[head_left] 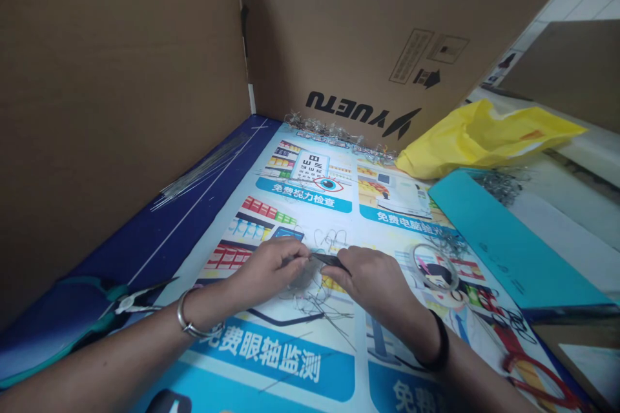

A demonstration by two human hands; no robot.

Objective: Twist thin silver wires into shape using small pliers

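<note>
My left hand, with a metal bangle at the wrist, is closed in a pinch near the centre of the printed poster. What sits between its fingertips is too small to make out, perhaps wire. My right hand, with a black band, grips a slim dark pointed tool, whose tip meets the left fingertips. The tool's other end is hidden in the palm. Thin bent wires lie under and between both hands, and wire loops lie just beyond them.
Teal-handled pliers lie at left, below straight wires. Cardboard walls stand behind. Wire pieces line the back edge. At right are a yellow bag, a teal box, a clear ring-shaped roll and a red handle.
</note>
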